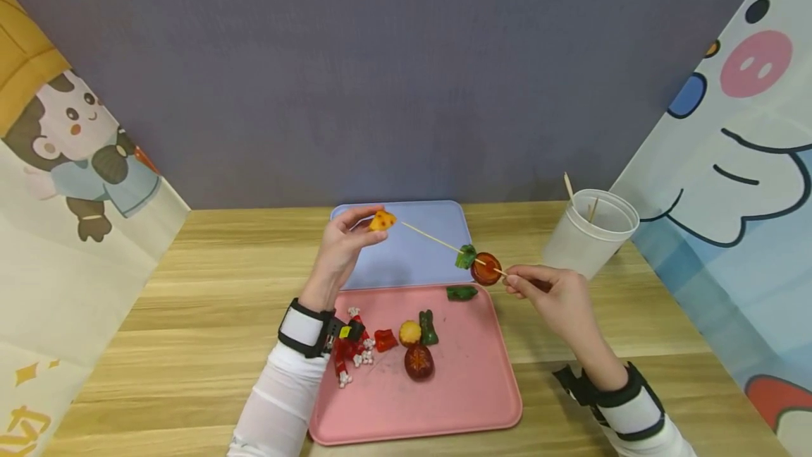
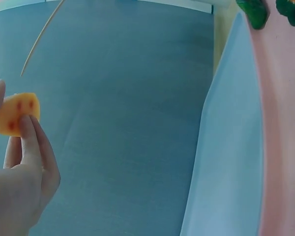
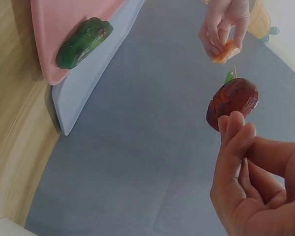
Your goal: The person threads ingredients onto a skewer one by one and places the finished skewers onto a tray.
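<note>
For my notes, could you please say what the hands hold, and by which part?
The left hand pinches a yellow piece by its edges; the right hand pinches the skewer by the end nearest its brown piece.

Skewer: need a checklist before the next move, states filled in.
1. Skewer pinched by the right hand near one end: ok.
2. Yellow piece pinched by the left hand: ok.
3. Green piece and brown round piece both on the skewer: ok.
4. Bare length beyond the green piece, leaving room for another: ok.
5. Yellow piece on the skewer: not ok, a gap shows before the tip in the head and left wrist views.
6. Tip aimed at the middle of the yellow piece: cannot tell.
</note>
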